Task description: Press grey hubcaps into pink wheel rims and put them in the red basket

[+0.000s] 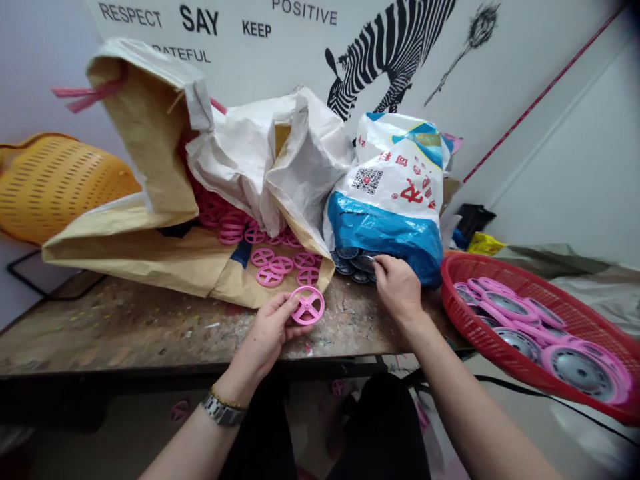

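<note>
My left hand [273, 327] pinches a pink spoked plastic ring [314, 312] by its left edge, above the front of the worktable. Several more pink rings [281, 265] lie in the mouth of a brown paper-lined sack [190, 263] behind it. My right hand [399, 288] is at the opening of a blue and white sack [385, 223], fingers closed on a grey hubcap-like disc [369, 263]. Other grey discs [345, 261] spill from that opening, partly hidden under the sack and behind my hand.
A red basket [457, 320] on the right holds pink rings fitted with grey discs [583, 369]. A yellow perforated basket [65, 183] leans at the far left. The worktable's [150, 327] front edge runs before my knees. A few pink pieces lie on the floor.
</note>
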